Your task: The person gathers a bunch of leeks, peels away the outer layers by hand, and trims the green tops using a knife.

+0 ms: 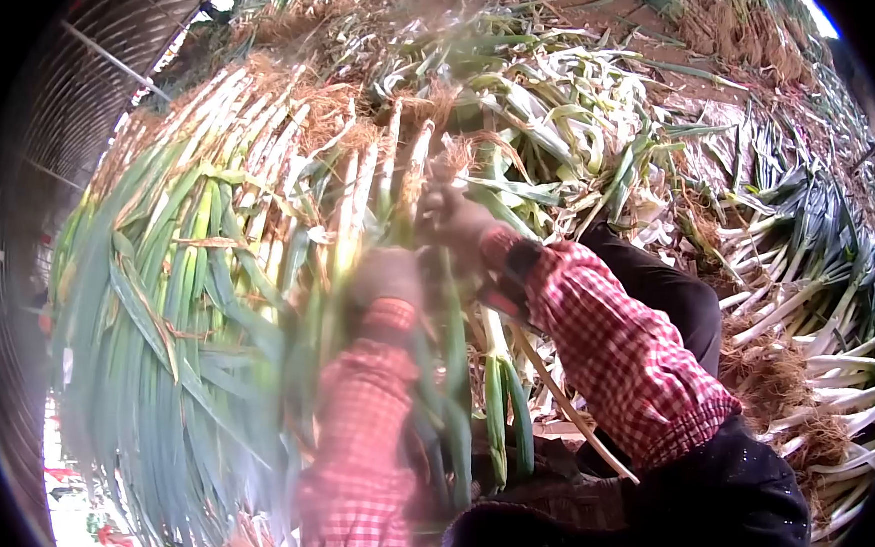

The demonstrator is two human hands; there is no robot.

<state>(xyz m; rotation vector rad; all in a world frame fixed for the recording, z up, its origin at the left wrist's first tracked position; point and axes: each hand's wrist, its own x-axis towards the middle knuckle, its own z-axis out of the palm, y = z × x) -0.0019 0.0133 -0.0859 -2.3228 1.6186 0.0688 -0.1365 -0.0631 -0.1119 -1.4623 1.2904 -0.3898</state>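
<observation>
Left hand (387, 275): blurred, grip unclear, against onion bunch (208, 259).
Right hand (456, 219): closed around onion stalks (452, 166), above left hand.

This is a farm work spot for harvested vegetables, set inside a covered tunnel greenhouse. At the upper left of the frame, a curved grey ribbed tunnel wall (122, 24) arches overhead, with bright daylight showing at its edge. The left half of the frame is filled by a large bundle of long green onions with white stalks and tan roots (186, 288). Along the right edge lies a stacked heap of white-stalked onions with brown root tufts (815, 327), their roots matted with earth. Across the top centre, a loose litter of pale stripped onion leaves (558, 110) covers the bare reddish-brown soil floor (594, 2).
</observation>
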